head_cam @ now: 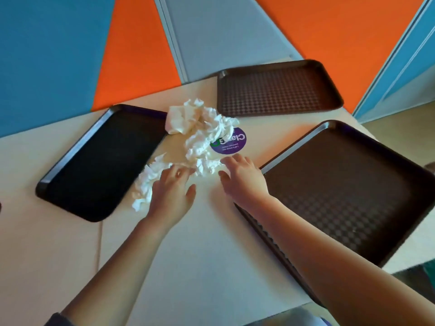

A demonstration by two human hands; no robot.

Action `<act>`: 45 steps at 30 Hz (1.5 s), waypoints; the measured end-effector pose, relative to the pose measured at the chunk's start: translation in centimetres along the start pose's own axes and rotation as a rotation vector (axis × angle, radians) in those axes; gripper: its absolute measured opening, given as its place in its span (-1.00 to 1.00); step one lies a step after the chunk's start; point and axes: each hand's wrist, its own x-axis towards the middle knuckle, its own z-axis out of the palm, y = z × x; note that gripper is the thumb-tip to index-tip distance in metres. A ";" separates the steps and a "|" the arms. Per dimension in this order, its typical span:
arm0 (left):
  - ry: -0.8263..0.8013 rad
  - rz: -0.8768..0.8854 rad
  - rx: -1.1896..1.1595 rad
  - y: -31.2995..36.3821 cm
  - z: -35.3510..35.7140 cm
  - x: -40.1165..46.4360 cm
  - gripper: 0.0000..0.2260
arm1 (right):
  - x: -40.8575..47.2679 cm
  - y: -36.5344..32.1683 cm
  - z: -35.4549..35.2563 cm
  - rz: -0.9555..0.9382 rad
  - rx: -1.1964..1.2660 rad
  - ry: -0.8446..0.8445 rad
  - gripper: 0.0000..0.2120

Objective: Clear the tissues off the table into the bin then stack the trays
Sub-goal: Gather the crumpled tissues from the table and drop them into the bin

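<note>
While neither grip is closing yet, left hand (pixel 170 192) is lying open, fingertips touching near end of tissues (pixel 200 135); right hand (pixel 242 178) is spreading open just beside same end, holding nothing. Crumpled pile is stretching away from both hands along tabletop (pixel 58 267), long axis running near-left to far-right, between left tray (pixel 47 184) and right tray (pixel 353 231), partly covering purple sticker (pixel 231 144). Far tray (pixel 277 90) is lying beyond. Bin is not showing.

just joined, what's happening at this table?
A person is reaching both hands into a pile of crumpled tissues on the table. The left hand rests on the near clump and the right hand touches the pile's edge, neither clearly gripping. Three empty trays lie apart, unstacked. No bin is in view.
</note>
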 end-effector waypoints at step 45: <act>0.219 -0.036 -0.403 -1.6 -2.1 2.2 -0.96 | 0.0 -2.0 2.0 0.003 0.121 0.136 -0.52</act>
